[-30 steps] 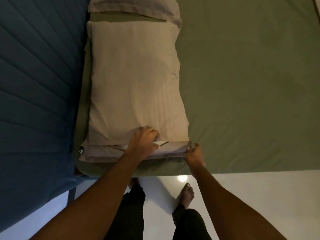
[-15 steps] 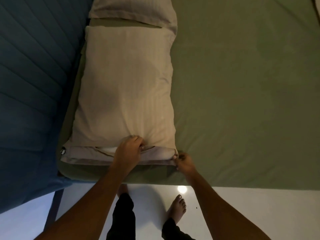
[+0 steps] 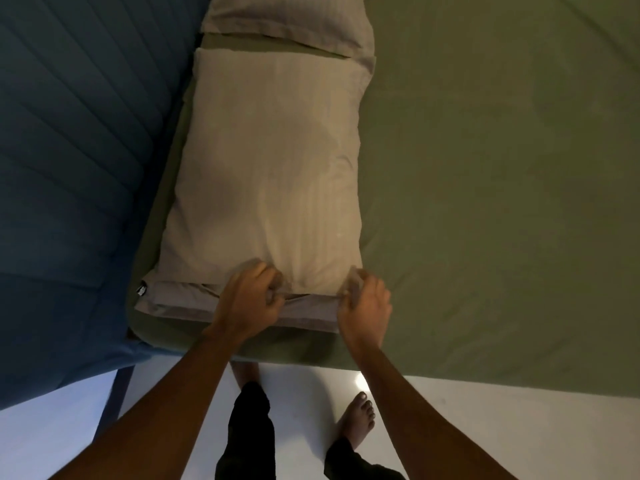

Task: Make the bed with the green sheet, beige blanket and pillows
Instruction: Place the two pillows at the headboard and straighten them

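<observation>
Pinching pillow [image 3: 273,168] hem in curled left hand [image 3: 247,301], clutched its 3 o'clock corner in curled right hand [image 3: 363,301]. Lay on sheet [image 3: 485,168], long axis 12-to-6, stretching toward 12 from both, equally near.

far pillow [image 3: 287,22]: cut by top edge | left hand [image 3: 247,303] fingertips: blurred | near pillow [image 3: 270,168] hem: partly under it

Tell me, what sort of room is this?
Probably a bedroom: a green sheet spread flat, a near pillow and a far pillow lying on it, beside a blue padded headboard. The left hand and right hand grip the near pillow's end.
</observation>
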